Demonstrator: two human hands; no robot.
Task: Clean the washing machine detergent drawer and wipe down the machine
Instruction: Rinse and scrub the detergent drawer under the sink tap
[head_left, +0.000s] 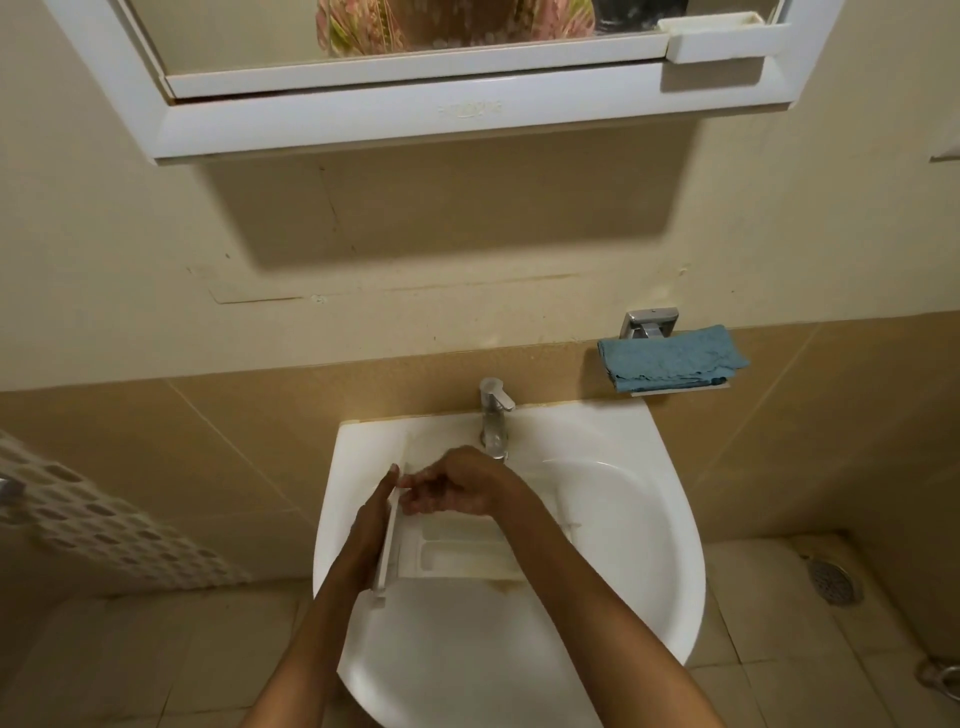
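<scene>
Detergent drawer (467, 551) lies across the sink (675, 545) basin, nearer the back-left rim, front panel to the left & standing on edge. My left hand (374, 519) is flat vs. the outer face of that panel, fingers straight & together, pressing it. My right hand (457, 488) is over the drawer's back end, just below the tap (496, 410), fingers curled by the panel's top; can't tell if they pinch it. Blue cloth (670, 358) folded on a wall shelf, right of the tap.
</scene>
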